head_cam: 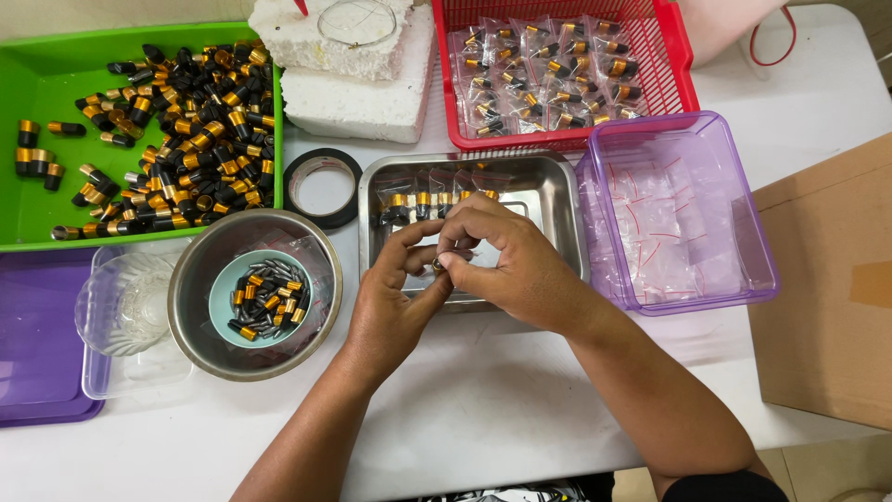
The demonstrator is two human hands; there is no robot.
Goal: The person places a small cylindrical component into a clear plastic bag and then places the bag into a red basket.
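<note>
Left hand (pixel 395 297) and right hand (pixel 506 265): both pinch one small black-and-gold cap (pixel 437 266) with clear bag. Beyond: steel tray (pixel 557 200), few bagged. Far left: green bin (pixel 37 84), many loose.

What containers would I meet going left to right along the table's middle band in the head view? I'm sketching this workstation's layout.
Purple tray → clear glass dish → round steel bowl → rectangular steel tray, with both hands over it → clear purple box → cardboard box.
</note>
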